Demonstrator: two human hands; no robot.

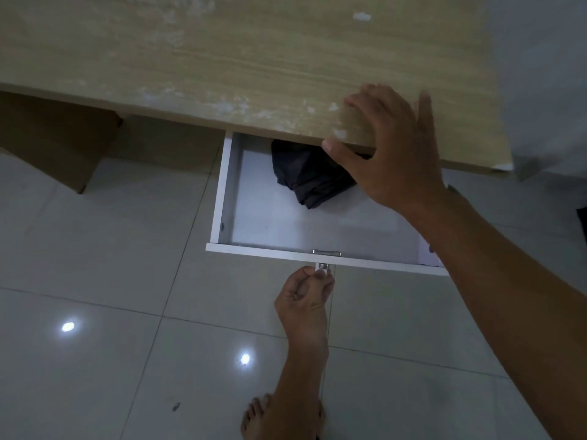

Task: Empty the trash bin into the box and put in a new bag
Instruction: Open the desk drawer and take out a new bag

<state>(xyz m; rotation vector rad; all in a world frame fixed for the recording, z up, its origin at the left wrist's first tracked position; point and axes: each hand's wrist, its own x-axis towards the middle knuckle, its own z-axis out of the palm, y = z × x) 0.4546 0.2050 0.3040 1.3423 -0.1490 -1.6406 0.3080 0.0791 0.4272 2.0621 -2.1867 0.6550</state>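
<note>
While we stand on a grey tiled floor point(95, 249) under a wooden desk point(254, 58), one white drawer point(317, 230) is open. One black bag point(305, 173) lies inside, partly hidden by the desk edge. Our left hand point(305, 300) pinches the handle point(323, 265); our right hand point(390, 147) is spread above the bag.

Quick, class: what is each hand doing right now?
Left hand: closed, pinching the drawer handle.
Right hand: open, holding nothing, fingers spread at the desk edge.
</note>
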